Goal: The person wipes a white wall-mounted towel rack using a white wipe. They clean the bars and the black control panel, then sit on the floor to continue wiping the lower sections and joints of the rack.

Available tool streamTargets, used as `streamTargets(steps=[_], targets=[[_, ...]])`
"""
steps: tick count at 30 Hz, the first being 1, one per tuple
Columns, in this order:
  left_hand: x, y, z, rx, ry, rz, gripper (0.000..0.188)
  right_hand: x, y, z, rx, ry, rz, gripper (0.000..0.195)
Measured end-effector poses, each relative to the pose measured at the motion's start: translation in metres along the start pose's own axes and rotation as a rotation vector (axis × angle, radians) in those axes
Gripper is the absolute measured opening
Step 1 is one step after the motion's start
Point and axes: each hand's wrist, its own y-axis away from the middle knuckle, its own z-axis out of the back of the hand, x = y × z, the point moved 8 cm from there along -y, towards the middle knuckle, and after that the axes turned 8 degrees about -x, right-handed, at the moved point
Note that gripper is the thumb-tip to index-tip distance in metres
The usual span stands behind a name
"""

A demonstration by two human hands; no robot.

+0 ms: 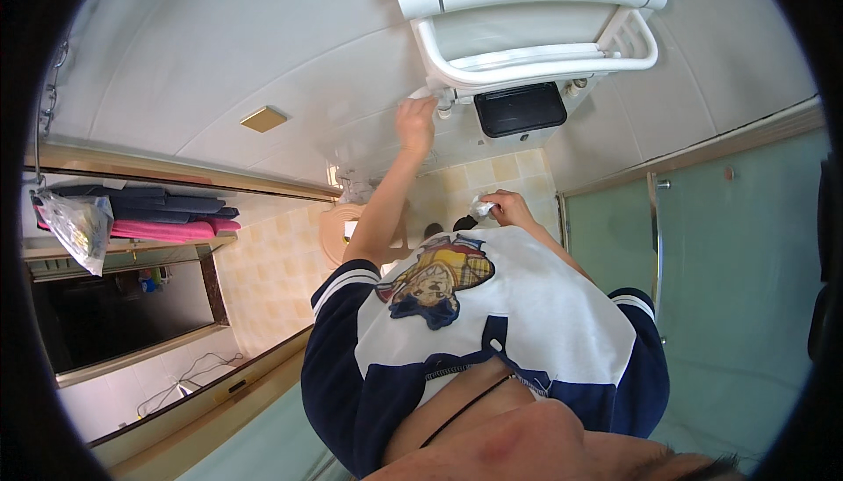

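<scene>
My left hand (416, 125) is raised against the white wall at the lower left corner of a white towel radiator (537, 76). Its fingers curl at a small white piece (420, 93) beside a pipe fitting (445, 100); whether they grip it is unclear. Lower and to the right, in front of my body, my right hand (512, 207) holds a crumpled white wad (483, 205), tissue or thin plastic. Below the radiator is a black rectangular tray or box (520, 110). A dark shoe or slipper (465, 223) shows partly beneath the wad.
Frosted glass panels (731, 244) with a metal handle bar (656, 237) stand at right. At left, an open doorway borders folded dark and pink towels (171, 217) and a hanging clear plastic bag (78, 224). A peach round stool or basin (331, 230) sits on the tiled floor (270, 257).
</scene>
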Motion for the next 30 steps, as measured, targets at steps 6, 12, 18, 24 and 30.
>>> streamTargets(steps=[6, 12, 18, 24, 30], targets=[[-0.031, -0.012, -0.023, -0.026, 0.031, -0.026, 0.016, 0.004, 0.0, -0.013, 0.013, -0.022, 0.026, 0.028], [0.0, 0.009, 0.005, -0.008, 0.03, 0.013, 0.018, -0.007, -0.018, 0.025, -0.229, -0.132, -0.302, 0.017], [0.009, 0.031, 0.047, -0.022, -0.022, 0.081, 0.02, 0.034, -0.099, 0.08, -0.602, -0.064, -0.061, 0.012], [0.017, 0.056, 0.067, 0.053, 0.042, 0.227, 0.024, 0.046, -0.161, 0.067, -0.788, 0.183, 0.046, 0.015], [0.035, 0.075, 0.089, 0.066, 0.09, 0.368, 0.026, 0.053, -0.16, 0.038, -0.876, 0.12, 0.098, 0.025]])
